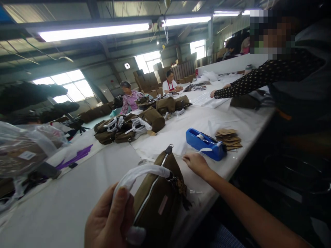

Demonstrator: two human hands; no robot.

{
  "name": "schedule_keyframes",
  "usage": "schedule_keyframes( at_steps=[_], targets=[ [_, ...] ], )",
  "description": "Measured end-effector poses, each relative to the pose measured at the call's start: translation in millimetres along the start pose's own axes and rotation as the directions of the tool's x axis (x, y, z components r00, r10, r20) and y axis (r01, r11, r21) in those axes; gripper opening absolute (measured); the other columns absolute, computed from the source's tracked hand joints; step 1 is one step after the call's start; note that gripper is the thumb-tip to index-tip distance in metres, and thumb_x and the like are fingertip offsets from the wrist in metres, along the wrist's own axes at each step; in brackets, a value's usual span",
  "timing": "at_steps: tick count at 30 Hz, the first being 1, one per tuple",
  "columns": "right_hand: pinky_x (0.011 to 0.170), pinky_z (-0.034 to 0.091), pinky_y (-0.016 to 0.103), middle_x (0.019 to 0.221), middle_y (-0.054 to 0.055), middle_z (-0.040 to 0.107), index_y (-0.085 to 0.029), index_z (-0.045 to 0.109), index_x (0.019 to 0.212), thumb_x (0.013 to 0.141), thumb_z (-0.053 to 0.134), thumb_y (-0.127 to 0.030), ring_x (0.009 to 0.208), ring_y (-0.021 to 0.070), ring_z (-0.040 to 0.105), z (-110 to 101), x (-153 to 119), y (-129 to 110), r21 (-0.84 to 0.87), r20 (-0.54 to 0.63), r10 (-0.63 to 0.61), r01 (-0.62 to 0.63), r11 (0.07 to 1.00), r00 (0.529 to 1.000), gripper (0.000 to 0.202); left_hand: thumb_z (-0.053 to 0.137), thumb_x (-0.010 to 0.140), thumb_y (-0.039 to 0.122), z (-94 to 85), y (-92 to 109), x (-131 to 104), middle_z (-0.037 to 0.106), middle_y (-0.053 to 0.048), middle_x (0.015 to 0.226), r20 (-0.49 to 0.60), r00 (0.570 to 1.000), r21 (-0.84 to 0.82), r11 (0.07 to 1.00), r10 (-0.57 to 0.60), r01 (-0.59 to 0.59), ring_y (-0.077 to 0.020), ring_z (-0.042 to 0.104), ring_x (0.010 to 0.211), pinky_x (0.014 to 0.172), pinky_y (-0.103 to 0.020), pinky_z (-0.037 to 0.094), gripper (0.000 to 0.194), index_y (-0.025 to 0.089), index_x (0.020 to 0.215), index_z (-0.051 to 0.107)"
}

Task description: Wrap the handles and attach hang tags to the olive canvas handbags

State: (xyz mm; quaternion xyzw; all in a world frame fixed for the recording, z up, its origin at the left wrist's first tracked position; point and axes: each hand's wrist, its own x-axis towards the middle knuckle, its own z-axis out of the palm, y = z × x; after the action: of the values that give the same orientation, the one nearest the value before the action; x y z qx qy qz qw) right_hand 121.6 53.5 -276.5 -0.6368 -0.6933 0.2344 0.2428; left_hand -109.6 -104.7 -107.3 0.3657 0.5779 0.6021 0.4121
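Olive canvas bag near centre, its white-wrapped handle gripped by the left hand; right hand pinches tape beside the blue dispenser.

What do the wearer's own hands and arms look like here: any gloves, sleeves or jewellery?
Both are bare: the left hand has no glove or ring in view, and the right hand and its forearm show no sleeve, watch or bracelet. Fingernails look short and unpainted.

We have open room on the white table along its near left stretch. Toward the right edge the blue tape dispenser and a stack of brown tags block us; mid-table, piled olive bags bar passage, and a co-worker's dotted sleeve crosses the far end.
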Motion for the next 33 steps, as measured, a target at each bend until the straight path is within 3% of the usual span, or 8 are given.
schedule_keyframes(
  at_steps=[4, 9, 12, 15, 20, 25, 30, 33],
  targets=[
    [0.071, 0.057, 0.026, 0.076, 0.006, 0.076, -0.013, 0.072, 0.099, 0.094, 0.057, -0.022, 0.067, 0.015, 0.073, -8.3, -8.9, 12.8, 0.33, -0.057, 0.011, 0.008, 0.944, 0.998, 0.018, 0.081, 0.077, 0.052, 19.2, 16.6, 1.7, 0.04, 0.008, 0.057, -0.073, 0.981, 0.033, 0.983, 0.181, -0.179, -0.0041, 0.029, 0.047, 0.036, -0.011, 0.024, 0.042, 0.017, 0.073, 0.058],
    [0.051, 0.051, 0.022, 0.072, 0.004, 0.071, -0.014, 0.065, 0.091, 0.094, 0.053, -0.038, 0.053, 0.0126, 0.066, -16.8, -10.4, 13.4, 0.617, -0.2, 0.111, 0.037, 0.786, 0.974, 0.028, 0.074, 0.084, 0.052, 45.5, 20.4, 10.0, 0.046, 0.007, 0.058, -0.071, 0.937, 0.129, 0.934, 0.343, -0.333, -0.0052, 0.035, 0.049, 0.039, -0.012, 0.025, 0.037, 0.017, 0.079, 0.062],
    [0.046, 0.044, 0.021, 0.067, 0.0, 0.064, -0.015, 0.063, 0.084, 0.091, 0.055, -0.054, 0.045, 0.0092, 0.056, -24.8, -14.9, 16.0, 0.716, -0.275, 0.173, 0.081, 0.694, 0.946, 0.04, 0.078, 0.078, 0.055, 52.8, 9.9, 26.2, 0.043, 0.007, 0.055, 0.022, 0.954, 0.069, 0.952, 0.298, -0.299, -0.0052, 0.036, 0.047, 0.04, -0.013, 0.028, 0.042, 0.016, 0.078, 0.062],
    [0.041, 0.039, 0.022, 0.06, -0.003, 0.056, -0.015, 0.062, 0.08, 0.084, 0.06, -0.067, 0.04, 0.0079, 0.047, -32.7, -23.9, 18.9, 0.798, -0.268, 0.2, 0.101, 0.595, 0.942, 0.051, 0.08, 0.075, 0.057, 56.6, -0.7, 38.4, 0.039, 0.009, 0.055, 0.103, 0.968, -0.005, 0.974, 0.227, -0.228, -0.004, 0.031, 0.045, 0.038, -0.013, 0.023, 0.046, 0.016, 0.078, 0.06],
    [0.045, 0.04, 0.022, 0.062, -0.003, 0.057, -0.015, 0.064, 0.088, 0.084, 0.065, -0.068, 0.044, 0.008, 0.049, -45.3, -59.4, -2.5, 0.867, -0.261, 0.145, 0.166, 0.47, 0.954, 0.054, 0.08, 0.076, 0.055, 65.5, -5.7, 39.5, 0.047, 0.008, 0.06, 0.208, 0.956, 0.077, 0.971, 0.206, -0.226, -0.004, 0.033, 0.046, 0.04, -0.014, 0.024, 0.044, 0.016, 0.088, 0.063],
    [0.051, 0.048, 0.023, 0.069, 0.0, 0.065, -0.017, 0.07, 0.096, 0.092, 0.065, -0.056, 0.051, 0.0106, 0.058, -39.9, -103.9, -48.3, 0.874, -0.249, -0.018, 0.232, 0.426, 0.968, 0.039, 0.084, 0.071, 0.042, 74.8, -1.1, 37.4, 0.071, -0.002, 0.085, 0.335, 0.913, 0.305, 0.89, 0.234, -0.34, -0.0143, 0.059, 0.07, 0.059, -0.021, 0.046, 0.046, 0.016, 0.106, 0.068],
    [0.064, 0.055, 0.025, 0.073, 0.002, 0.071, -0.021, 0.075, 0.096, 0.093, 0.066, -0.051, 0.063, 0.0147, 0.066, -30.4, -117.0, -75.0, 0.803, -0.272, -0.114, 0.29, 0.521, 0.956, 0.032, 0.088, 0.065, 0.038, 73.1, -3.4, 34.8, 0.067, 0.001, 0.078, 0.393, 0.895, 0.318, 0.882, 0.211, -0.348, -0.0155, 0.058, 0.07, 0.062, -0.023, 0.047, 0.054, 0.015, 0.11, 0.067],
    [0.07, 0.058, 0.027, 0.08, 0.005, 0.074, -0.019, 0.077, 0.096, 0.095, 0.06, -0.057, 0.072, 0.0176, 0.069, -35.3, -115.7, -83.3, 0.869, -0.168, -0.199, 0.24, 0.432, 0.965, 0.041, 0.089, 0.065, 0.037, 70.4, -7.8, 31.8, 0.065, 0.003, 0.076, 0.383, 0.892, 0.335, 0.864, 0.239, -0.375, -0.0137, 0.056, 0.068, 0.061, -0.022, 0.046, 0.049, 0.015, 0.103, 0.068]
  ],
)
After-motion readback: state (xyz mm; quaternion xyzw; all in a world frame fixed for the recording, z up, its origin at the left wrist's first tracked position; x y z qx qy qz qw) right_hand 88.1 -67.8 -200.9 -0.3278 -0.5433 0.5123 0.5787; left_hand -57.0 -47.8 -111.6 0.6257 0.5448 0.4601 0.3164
